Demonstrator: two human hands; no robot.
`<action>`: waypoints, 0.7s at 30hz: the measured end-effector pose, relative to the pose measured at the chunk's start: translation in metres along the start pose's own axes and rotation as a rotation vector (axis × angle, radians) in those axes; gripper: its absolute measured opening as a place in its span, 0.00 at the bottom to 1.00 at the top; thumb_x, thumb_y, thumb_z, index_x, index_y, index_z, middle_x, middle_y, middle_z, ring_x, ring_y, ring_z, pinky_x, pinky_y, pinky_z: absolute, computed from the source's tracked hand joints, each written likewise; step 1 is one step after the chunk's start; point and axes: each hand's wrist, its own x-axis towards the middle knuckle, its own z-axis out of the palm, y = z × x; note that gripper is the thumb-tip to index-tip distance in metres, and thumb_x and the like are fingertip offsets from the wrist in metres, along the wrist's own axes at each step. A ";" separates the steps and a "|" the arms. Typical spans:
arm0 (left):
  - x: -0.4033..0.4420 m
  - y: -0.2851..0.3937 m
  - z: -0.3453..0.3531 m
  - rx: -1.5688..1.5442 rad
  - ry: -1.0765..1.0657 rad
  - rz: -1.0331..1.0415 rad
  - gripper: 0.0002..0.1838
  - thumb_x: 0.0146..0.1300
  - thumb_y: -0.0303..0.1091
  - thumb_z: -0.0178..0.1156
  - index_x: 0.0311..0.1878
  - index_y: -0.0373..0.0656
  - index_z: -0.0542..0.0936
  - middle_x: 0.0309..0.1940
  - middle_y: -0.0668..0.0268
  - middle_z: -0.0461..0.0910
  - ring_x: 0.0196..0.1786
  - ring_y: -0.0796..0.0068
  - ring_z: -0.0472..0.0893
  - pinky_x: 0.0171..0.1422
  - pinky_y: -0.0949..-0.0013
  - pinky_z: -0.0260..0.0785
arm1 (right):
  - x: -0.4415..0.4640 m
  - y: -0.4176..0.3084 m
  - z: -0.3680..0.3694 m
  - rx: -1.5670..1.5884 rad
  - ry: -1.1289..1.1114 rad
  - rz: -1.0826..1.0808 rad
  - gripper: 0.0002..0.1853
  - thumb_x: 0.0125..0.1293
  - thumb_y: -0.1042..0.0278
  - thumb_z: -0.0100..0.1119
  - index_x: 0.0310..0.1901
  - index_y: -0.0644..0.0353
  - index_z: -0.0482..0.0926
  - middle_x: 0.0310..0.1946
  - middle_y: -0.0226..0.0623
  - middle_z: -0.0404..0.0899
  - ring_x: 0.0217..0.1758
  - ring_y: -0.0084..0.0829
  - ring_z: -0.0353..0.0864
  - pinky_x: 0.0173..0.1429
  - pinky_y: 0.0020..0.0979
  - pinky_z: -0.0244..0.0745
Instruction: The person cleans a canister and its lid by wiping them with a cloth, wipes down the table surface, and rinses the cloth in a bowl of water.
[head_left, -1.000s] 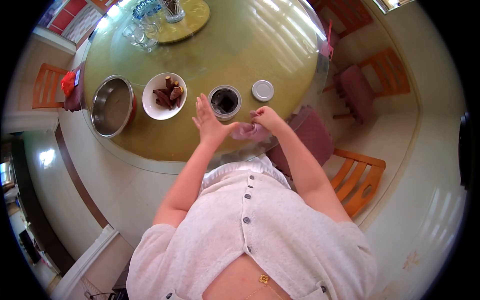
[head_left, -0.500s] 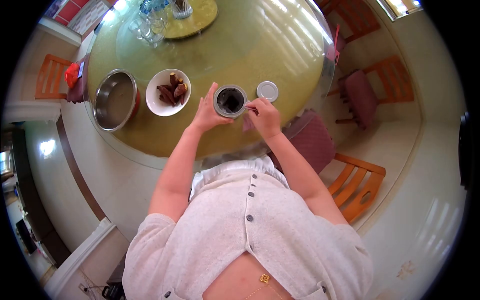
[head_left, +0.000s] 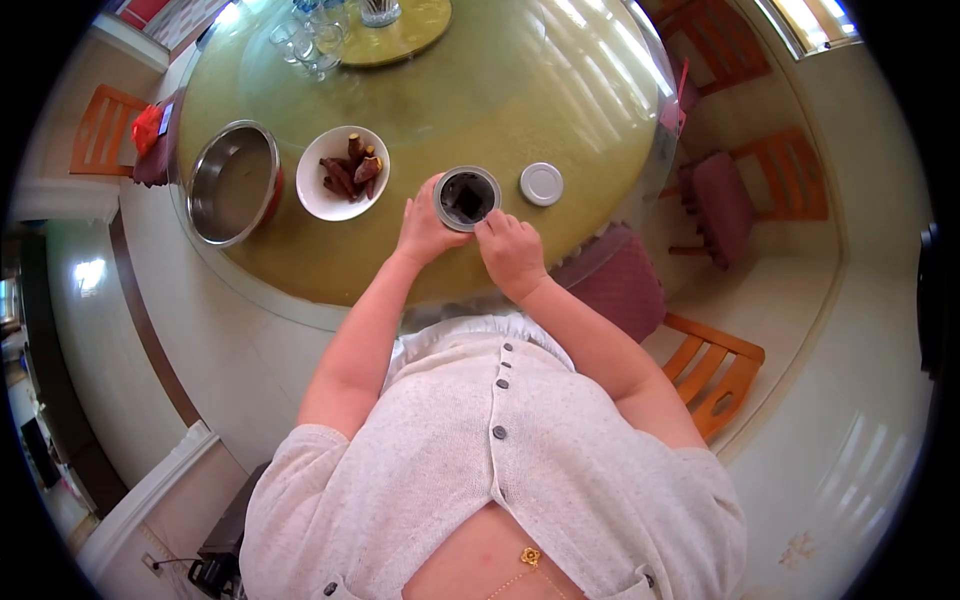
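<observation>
An uncapped jar (head_left: 467,225) with a pale rim stands in front of me, dark contents inside. Around its left side my left hand (head_left: 425,230) is wrapped, steadying it. My right hand (head_left: 512,252) is closed at the jar's lower right rim, its fingers pinched together; whatever they hold is hidden by the hand. The jar's round silver lid (head_left: 542,184) lies on the table to the right. Left of the jar, a white bowl (head_left: 345,212) holds several reddish-brown sweet potatoes (head_left: 350,168).
A large steel basin (head_left: 235,185) sits at the left of the round table (head_left: 480,110). Farther back, clear glasses (head_left: 310,45) stand beside a yellow turntable (head_left: 420,40). Wooden chairs with mauve covers (head_left: 615,280) are along the right side.
The right hand has moved slightly left and down, against the jar's rim, and the thin thing seen in its fingers is now hidden. The left hand's fingers have closed in around the jar.
</observation>
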 end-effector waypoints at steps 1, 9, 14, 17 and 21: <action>-0.001 -0.001 0.001 0.012 0.000 -0.016 0.52 0.31 0.51 0.76 0.64 0.49 0.64 0.62 0.63 0.69 0.66 0.60 0.68 0.68 0.46 0.54 | -0.002 -0.006 0.000 0.001 -0.002 -0.001 0.02 0.51 0.68 0.54 0.28 0.51 0.73 0.30 0.30 0.70 0.36 0.29 0.76 0.34 0.32 0.69; -0.001 0.002 0.002 0.033 0.028 -0.104 0.51 0.34 0.51 0.76 0.64 0.50 0.63 0.63 0.64 0.68 0.67 0.61 0.66 0.70 0.38 0.48 | -0.013 -0.014 0.002 0.625 -0.050 0.262 0.16 0.55 0.79 0.55 0.47 0.56 0.78 0.35 0.37 0.75 0.37 0.38 0.77 0.41 0.37 0.74; -0.002 0.015 0.000 0.037 0.069 -0.050 0.50 0.31 0.48 0.78 0.61 0.42 0.66 0.57 0.56 0.73 0.60 0.55 0.72 0.65 0.57 0.63 | -0.009 0.000 -0.016 0.480 0.096 0.242 0.12 0.54 0.77 0.58 0.41 0.54 0.79 0.32 0.37 0.75 0.36 0.39 0.76 0.40 0.37 0.74; -0.005 0.004 0.003 0.075 0.025 -0.104 0.55 0.31 0.52 0.79 0.65 0.50 0.61 0.64 0.65 0.67 0.67 0.62 0.67 0.71 0.36 0.46 | 0.001 -0.005 -0.016 0.504 0.144 0.179 0.09 0.54 0.77 0.58 0.38 0.54 0.79 0.31 0.36 0.75 0.36 0.38 0.76 0.40 0.36 0.74; -0.004 -0.001 0.006 0.144 0.018 -0.103 0.55 0.33 0.48 0.79 0.67 0.50 0.59 0.65 0.66 0.66 0.68 0.63 0.66 0.72 0.36 0.45 | 0.009 -0.003 0.006 0.360 0.116 -0.032 0.09 0.54 0.73 0.58 0.38 0.54 0.79 0.31 0.32 0.74 0.37 0.35 0.77 0.40 0.34 0.73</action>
